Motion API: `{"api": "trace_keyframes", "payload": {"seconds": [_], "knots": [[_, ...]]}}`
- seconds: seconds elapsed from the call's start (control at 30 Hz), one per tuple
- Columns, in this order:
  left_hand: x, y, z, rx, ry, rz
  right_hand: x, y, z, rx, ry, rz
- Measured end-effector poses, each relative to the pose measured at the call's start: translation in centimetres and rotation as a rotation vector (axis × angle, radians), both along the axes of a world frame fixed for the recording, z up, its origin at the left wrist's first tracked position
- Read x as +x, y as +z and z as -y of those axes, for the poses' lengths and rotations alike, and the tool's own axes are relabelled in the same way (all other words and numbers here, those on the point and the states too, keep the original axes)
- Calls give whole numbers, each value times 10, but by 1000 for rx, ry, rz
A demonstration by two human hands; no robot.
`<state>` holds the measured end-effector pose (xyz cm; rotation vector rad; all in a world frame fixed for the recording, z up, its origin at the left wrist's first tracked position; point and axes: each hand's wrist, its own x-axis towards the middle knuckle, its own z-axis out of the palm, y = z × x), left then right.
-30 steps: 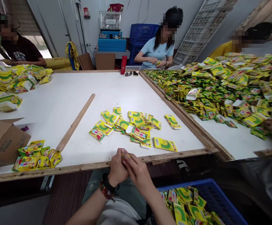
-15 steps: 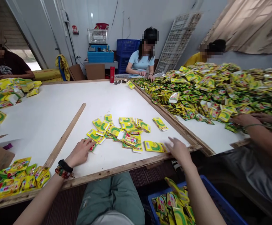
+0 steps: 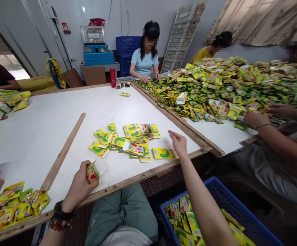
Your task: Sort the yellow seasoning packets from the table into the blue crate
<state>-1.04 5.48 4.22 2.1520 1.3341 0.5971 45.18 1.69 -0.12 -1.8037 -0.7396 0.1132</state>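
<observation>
My left hand (image 3: 78,182) is closed around a small yellow-and-green carton (image 3: 92,173) with a red picture, its end flap standing up, just above the table's near edge. My right hand (image 3: 178,143) hovers over the white table with fingers stretched out and nothing visible in them. Nearest to it lies a flat yellow carton (image 3: 163,153). Between my hands several yellow cartons spread in a loose, overlapping group, one carton (image 3: 137,148) with a white flap on top. At the group's back right, a carton (image 3: 149,132) shows an open, dark end.
A wooden strip (image 3: 63,150) crosses the table; sachets (image 3: 15,203) lie left of it. A blue crate (image 3: 218,186) of packets stands below my right arm. Beyond a wooden divider rises a large packet heap (image 3: 215,82). Co-workers' hands (image 3: 257,119) work there.
My left hand has lifted a carton off the table. My right hand has shifted slightly. The separate carton at the right now lies against the group. A carton near the far edge has landed flat.
</observation>
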Motion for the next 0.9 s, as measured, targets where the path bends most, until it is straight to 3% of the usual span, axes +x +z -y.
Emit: {"api": "trace_keyframes", "payload": {"seconds": [0.13,0.2,0.27,0.37,0.47,0.53,0.7,0.83,0.9], "knots": [[15,0,35,-34,11,308,-20,-3,73,281,-398,-38],[28,-5,46,-46,10,391,-42,-8,106,348,-470,-77],[46,-12,51,-18,9,442,-77,-11,128,364,-436,-130],[79,-26,57,117,-10,477,-145,-4,138,311,-231,-236],[113,-40,64,290,-128,483,-206,13,126,255,190,-452],[131,-47,69,389,-205,488,-229,24,112,262,417,-565],[142,-58,75,432,-196,498,-227,41,87,216,630,-524],[137,-52,75,249,-199,464,-212,51,91,124,854,-139],[136,-48,75,180,-215,436,-210,53,95,70,901,91]]}}
